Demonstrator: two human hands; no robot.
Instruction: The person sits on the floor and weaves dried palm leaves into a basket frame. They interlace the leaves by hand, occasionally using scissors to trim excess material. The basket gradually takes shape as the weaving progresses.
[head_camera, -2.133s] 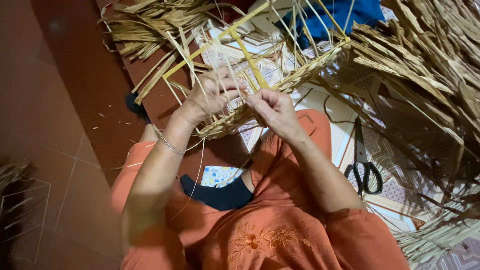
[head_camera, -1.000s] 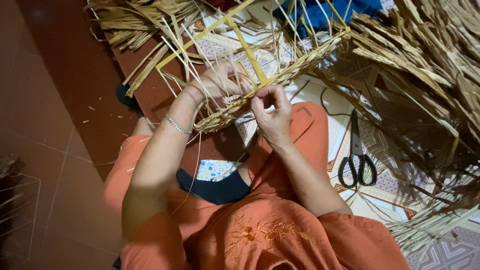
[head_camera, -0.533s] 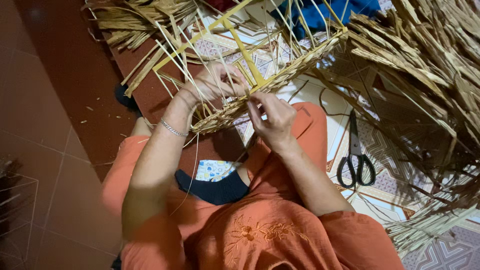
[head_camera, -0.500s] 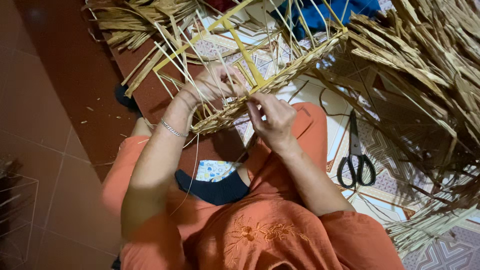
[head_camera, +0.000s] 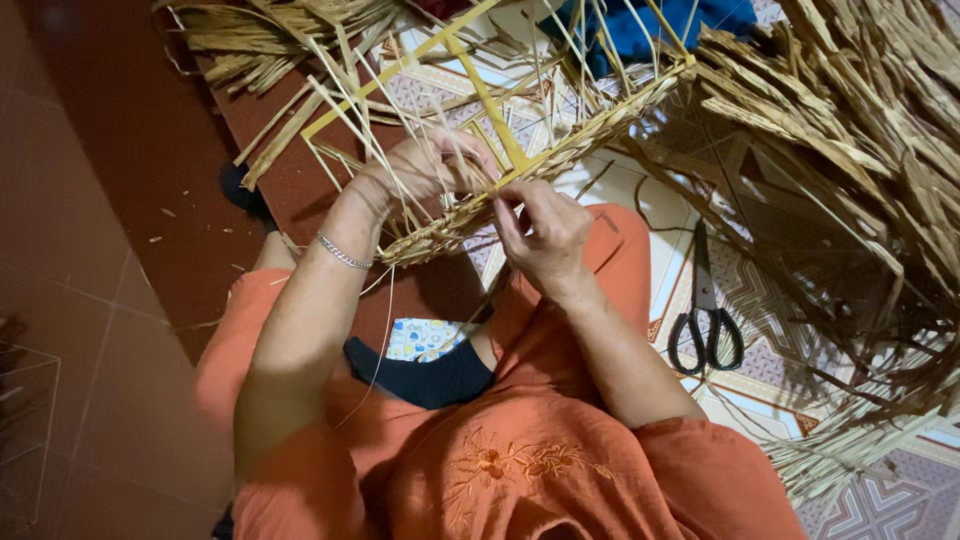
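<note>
Over red floor tiles (head_camera: 90, 300), both hands (head_camera: 480, 200) pinch straw strands on the woven basket rim (head_camera: 560, 155).

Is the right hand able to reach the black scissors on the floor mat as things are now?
Probably yes. The scissors lie uncovered on the patterned mat, just beside the right forearm, with nothing between them. But the right hand is busy pinching strands at the woven basket rim, so it must let go first.
</note>
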